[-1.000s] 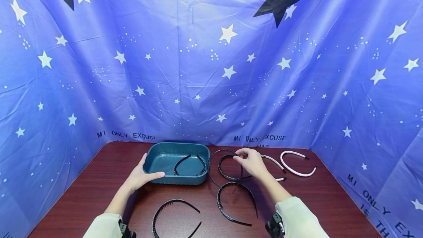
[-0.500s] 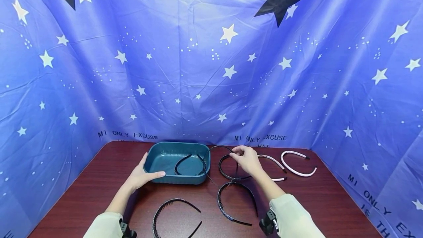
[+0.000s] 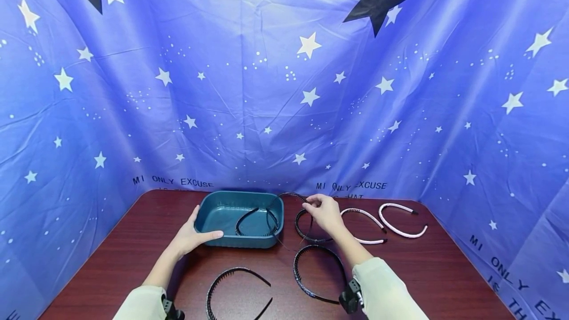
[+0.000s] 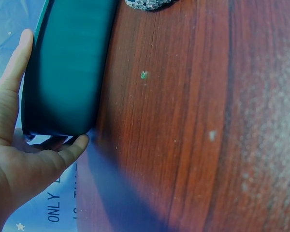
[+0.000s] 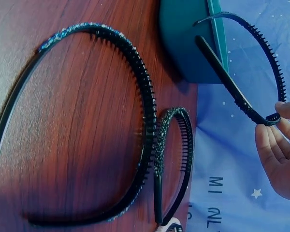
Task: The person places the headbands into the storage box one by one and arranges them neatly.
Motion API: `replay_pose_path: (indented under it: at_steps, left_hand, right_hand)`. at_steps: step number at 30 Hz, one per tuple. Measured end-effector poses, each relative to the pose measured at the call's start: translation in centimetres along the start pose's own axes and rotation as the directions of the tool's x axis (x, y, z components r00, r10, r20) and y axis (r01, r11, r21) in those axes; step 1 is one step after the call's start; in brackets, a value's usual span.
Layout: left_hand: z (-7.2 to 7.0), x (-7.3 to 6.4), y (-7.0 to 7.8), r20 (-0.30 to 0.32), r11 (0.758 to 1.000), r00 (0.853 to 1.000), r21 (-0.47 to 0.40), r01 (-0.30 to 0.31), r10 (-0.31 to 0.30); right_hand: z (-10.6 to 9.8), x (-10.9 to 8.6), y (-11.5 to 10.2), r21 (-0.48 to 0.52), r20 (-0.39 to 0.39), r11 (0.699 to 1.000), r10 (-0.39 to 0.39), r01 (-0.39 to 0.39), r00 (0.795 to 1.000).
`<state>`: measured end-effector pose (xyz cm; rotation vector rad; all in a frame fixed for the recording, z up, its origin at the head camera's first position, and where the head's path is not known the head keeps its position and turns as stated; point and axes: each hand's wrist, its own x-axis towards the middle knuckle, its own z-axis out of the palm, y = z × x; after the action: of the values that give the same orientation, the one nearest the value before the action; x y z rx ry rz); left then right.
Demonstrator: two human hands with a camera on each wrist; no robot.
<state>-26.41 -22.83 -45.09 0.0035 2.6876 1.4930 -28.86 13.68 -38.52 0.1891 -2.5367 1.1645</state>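
A teal plastic basin point(image 3: 242, 242) stands at the back left of the table with a black toothed headband point(image 3: 240, 221) inside. My left hand point(image 3: 188, 233) rests against its near left corner, thumb along the near wall and fingers at the end wall. With thumb and fingertips, my right hand point(image 3: 324, 214) pinches a thin black headband point(image 5: 222, 72) at its curved top, ends pointing toward the basin. In the head view it overlaps the basin's right rim. Below the right hand lie a dark glittery headband point(image 3: 299, 227) and another glittery black headband point(image 3: 297, 276).
Two white headbands, a nearer one point(image 3: 371, 215) and a farther one point(image 3: 386, 220), lie at the back right of the table point(image 3: 133, 246). Another black toothed headband point(image 3: 209, 293) lies at the front. A starry blue curtain point(image 3: 249, 88) surrounds the table's back and sides.
My right hand has moved left with the thin black headband, bringing it across the basin's right rim. My left hand has stayed at the basin's corner.
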Motion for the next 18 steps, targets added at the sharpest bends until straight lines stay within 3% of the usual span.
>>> replay_pose_path:
  at_steps: [18]
  left_hand:
    - [0.0,0.0,0.0,-0.003,1.000,1.000,0.003,0.003,-0.003]
  right_hand:
    - [1.8,0.9,-1.8,0.031,-0.033,0.999,0.018,-0.017,0.999]
